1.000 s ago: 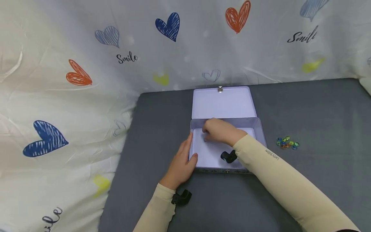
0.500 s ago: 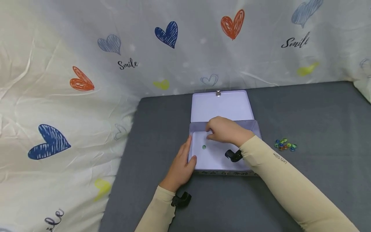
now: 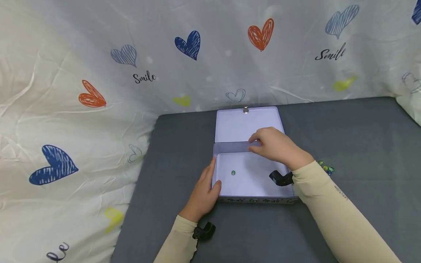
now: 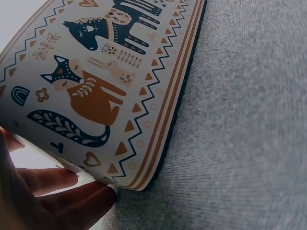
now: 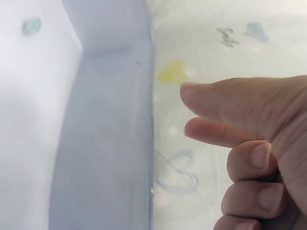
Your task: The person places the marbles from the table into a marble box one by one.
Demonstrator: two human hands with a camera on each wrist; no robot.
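A pale lilac tin box (image 3: 256, 182) stands with its lid (image 3: 248, 124) tipped back. One small green glass bead (image 3: 233, 172) lies inside on the left, also visible in the right wrist view as a blurred green bead (image 5: 32, 26). My left hand (image 3: 202, 195) rests on the box's left side with straight fingers; in the left wrist view the hand (image 4: 62, 196) touches the patterned outside (image 4: 86, 96). Above the box's back wall hovers my right hand (image 3: 279, 146), thumb and index finger apart. In the right wrist view this hand (image 5: 249, 139) holds nothing, its other fingers curled.
Several coloured glass beads (image 3: 329, 170) lie on the grey tabletop (image 3: 361, 146) to the right of the box, partly hidden by the right sleeve (image 3: 338, 204). Behind and to the left hangs a white cloth (image 3: 217, 54) printed with hearts.
My right hand has moved up and to the right from low inside the box, leaving the green bead uncovered on its floor. My left hand has stayed on the box's side.
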